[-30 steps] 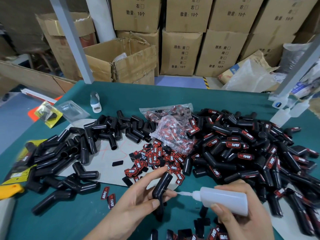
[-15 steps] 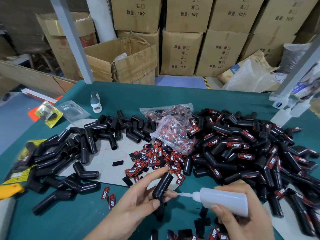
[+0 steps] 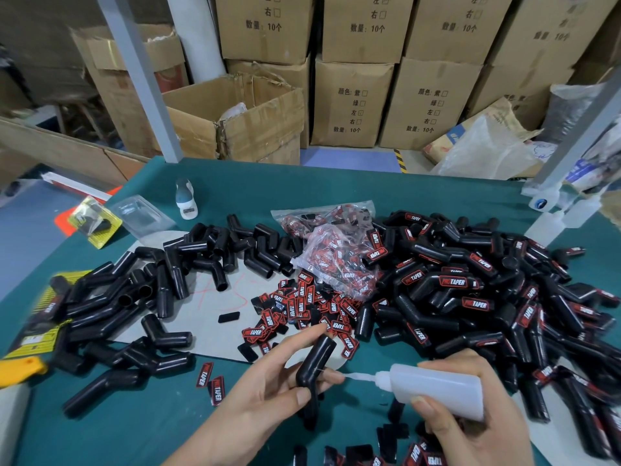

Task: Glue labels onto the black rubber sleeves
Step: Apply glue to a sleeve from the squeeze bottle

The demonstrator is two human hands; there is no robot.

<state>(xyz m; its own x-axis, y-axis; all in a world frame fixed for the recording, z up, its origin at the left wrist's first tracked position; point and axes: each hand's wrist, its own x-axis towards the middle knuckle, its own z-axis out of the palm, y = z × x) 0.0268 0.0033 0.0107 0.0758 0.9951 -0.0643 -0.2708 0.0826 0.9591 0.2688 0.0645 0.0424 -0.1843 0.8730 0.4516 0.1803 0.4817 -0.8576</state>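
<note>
Left hand (image 3: 268, 398), lower centre of frame: thumb and fingers clamped on one bent black rubber sleeve (image 3: 314, 368), long axis tilted toward upper right. Right hand (image 3: 470, 422), lower right: wrapped round glue bottle (image 3: 437, 390), nozzle pointing left, tip touching or just beside the sleeve's bend. Loose labels (image 3: 302, 307) lie just above, nearer the left hand.

L hand (image 3: 268, 398) grips bent black sleeve (image 3: 314, 368) at 6 o'clock; R hand (image 3: 470, 428) holds glue bottle (image 3: 433, 388), nozzle tip touching sleeve. Loose labels (image 3: 302, 307) at ctr, labelled sleeves (image 3: 470, 297) at 3 o'clock, bare sleeves (image 3: 134, 297) at 9 o'clock on green table (image 3: 437, 193).
</note>
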